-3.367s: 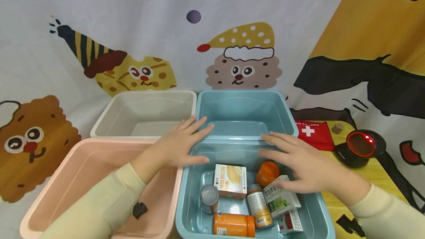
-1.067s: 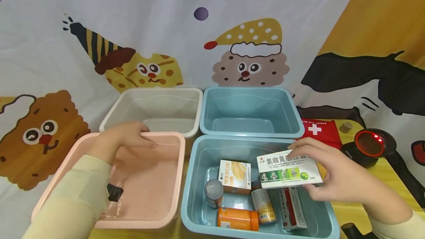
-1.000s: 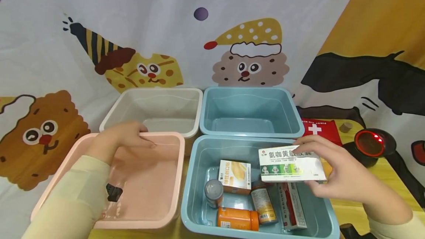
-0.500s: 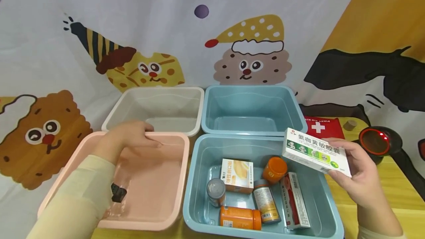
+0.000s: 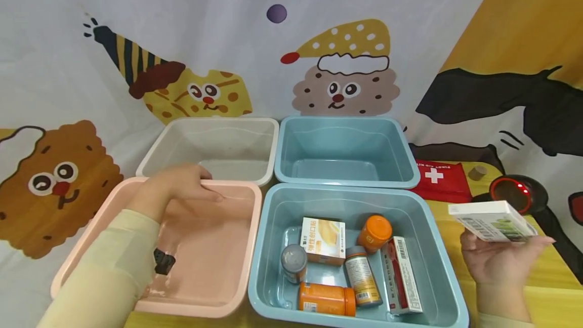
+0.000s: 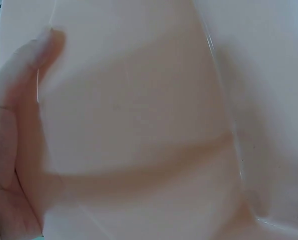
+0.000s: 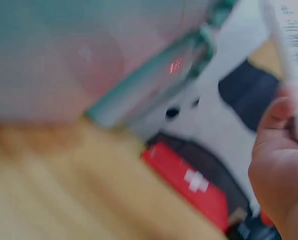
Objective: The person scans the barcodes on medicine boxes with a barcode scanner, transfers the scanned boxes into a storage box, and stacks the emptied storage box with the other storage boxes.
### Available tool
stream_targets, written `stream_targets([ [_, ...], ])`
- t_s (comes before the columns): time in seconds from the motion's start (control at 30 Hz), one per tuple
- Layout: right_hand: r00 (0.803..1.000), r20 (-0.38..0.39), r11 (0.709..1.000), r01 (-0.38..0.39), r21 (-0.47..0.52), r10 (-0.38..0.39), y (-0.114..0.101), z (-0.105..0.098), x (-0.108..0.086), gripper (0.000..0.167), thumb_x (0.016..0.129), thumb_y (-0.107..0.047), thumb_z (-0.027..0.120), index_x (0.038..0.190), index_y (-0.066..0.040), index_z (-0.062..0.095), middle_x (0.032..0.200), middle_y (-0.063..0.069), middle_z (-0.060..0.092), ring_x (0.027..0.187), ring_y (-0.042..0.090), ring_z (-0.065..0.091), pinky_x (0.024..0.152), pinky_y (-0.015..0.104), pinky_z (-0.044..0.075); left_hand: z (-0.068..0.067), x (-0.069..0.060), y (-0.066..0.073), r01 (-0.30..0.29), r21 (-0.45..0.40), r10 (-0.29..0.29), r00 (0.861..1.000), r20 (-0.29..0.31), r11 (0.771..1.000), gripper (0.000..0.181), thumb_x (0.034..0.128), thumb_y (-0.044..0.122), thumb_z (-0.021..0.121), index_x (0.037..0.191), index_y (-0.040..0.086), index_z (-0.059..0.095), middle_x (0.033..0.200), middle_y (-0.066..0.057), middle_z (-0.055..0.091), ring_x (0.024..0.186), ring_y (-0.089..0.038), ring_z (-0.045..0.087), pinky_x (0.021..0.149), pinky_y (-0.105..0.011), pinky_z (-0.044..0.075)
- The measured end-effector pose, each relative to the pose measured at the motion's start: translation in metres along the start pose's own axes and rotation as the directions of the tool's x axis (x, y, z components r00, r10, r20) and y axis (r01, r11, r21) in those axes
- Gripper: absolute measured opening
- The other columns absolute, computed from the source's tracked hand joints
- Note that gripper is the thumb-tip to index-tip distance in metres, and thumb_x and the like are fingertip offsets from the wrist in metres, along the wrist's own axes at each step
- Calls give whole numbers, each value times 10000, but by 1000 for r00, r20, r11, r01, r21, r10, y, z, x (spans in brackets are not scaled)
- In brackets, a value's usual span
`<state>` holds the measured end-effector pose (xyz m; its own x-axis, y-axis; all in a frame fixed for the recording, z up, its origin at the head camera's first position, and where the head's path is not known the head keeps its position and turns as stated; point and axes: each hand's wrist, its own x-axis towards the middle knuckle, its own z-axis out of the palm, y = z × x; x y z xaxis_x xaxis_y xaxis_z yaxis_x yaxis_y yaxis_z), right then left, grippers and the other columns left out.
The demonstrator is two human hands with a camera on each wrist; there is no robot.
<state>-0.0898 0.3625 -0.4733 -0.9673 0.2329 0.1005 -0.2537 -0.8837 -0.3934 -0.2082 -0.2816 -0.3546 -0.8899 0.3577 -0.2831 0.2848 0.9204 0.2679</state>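
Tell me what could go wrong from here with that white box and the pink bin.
The white box is tilted in the right hand over the table, so it might slip and drop. The black device with a red light looks close to the box; it could get knocked. The left hand grips the far rim of the pink bin, so a tug might shift it.

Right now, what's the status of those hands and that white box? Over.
Left hand gripping pink bin. Right hand holding white box above yellow tabletop. Black device beyond box; no blockage seen.
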Motion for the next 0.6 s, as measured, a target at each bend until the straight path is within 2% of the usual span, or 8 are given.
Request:
stream_targets([
  [0.03, 997, -66, 999, -28, 42, 31, -1, -8, 1, 799, 1010, -734, 358, 1514, -146, 551, 1324, 194, 700, 734, 360, 636, 575, 406, 548, -1, -1, -1, 2, 2, -2, 1000, 3, 1000, 738, 811, 701, 799, 1190, 68, 767, 1081, -43, 749, 949, -247, 681, 900, -550, 555],
  [0.1, 992, -110, 997, -49, 57, 55, 0, -24, 3, 688, 1042, -681, 378, 1513, -203, 533, 1268, 178, 714, 690, 317, 564, 546, 403, 480, -3, -3, -3, 3, 9, -3, 1000, 8, 1000, 712, 812, 686, 803, 1167, 69, 771, 1067, -41, 750, 931, -243, 681, 881, -546, 557],
  [0.13, 994, -93, 997, -53, 58, 58, 0, -31, 4, 626, 1073, -626, 375, 1527, -215, 506, 1271, 180, 711, 697, 311, 562, 562, 401, 478, -4, -3, -4, 5, 11, -5, 1000, 10, 1000, 699, 809, 686, 804, 1154, 78, 775, 1056, -31, 749, 920, -233, 678, 872, -537, 558],
  [0.23, 998, 2, 991, -55, 124, 55, 5, -48, 8, 425, 1180, -360, 335, 1529, -153, 461, 1282, 231, 696, 767, 359, 608, 649, 428, 525, -5, -5, -7, 5, 6, -5, 1000, 12, 1000, 640, 806, 662, 818, 1107, 98, 783, 1006, -9, 744, 876, -213, 663, 840, -508, 560],
  [0.3, 997, 46, 982, -67, 179, 59, 8, -55, 10, 377, 1169, -174, 344, 1523, -101, 454, 1315, 252, 682, 809, 397, 633, 703, 461, 558, -5, -7, -8, 4, 0, -4, 1000, 11, 1000, 589, 805, 629, 831, 1068, 104, 786, 961, 5, 736, 839, -205, 650, 812, -486, 562],
  [0.37, 995, 60, 967, -98, 236, 86, 12, -59, 11, 412, 1100, -59, 384, 1502, -64, 473, 1331, 267, 673, 826, 435, 635, 737, 504, 569, -5, -8, -9, 11, -2, -11, 1000, 10, 1000, 551, 800, 609, 841, 1037, 114, 791, 923, 17, 727, 810, -199, 637, 785, -467, 561],
  [0.47, 992, 55, 958, -126, 259, 115, 14, -63, 12, 446, 1045, -16, 421, 1483, -56, 498, 1333, 260, 676, 810, 436, 627, 728, 518, 568, -3, -9, -7, 26, -5, -26, 1000, 10, 1000, 550, 804, 612, 836, 1044, 119, 791, 922, 23, 725, 802, -200, 636, 770, -465, 566],
  [0.6, 989, 56, 941, -151, 303, 140, 8, -70, 11, 402, 1074, -47, 401, 1459, -57, 519, 1333, 245, 681, 799, 438, 619, 719, 532, 561, 0, -2, -2, 35, -1, -35, 999, 4, 999, 564, 807, 636, 825, 1055, 131, 790, 939, 28, 731, 818, -197, 647, 788, -471, 568],
])
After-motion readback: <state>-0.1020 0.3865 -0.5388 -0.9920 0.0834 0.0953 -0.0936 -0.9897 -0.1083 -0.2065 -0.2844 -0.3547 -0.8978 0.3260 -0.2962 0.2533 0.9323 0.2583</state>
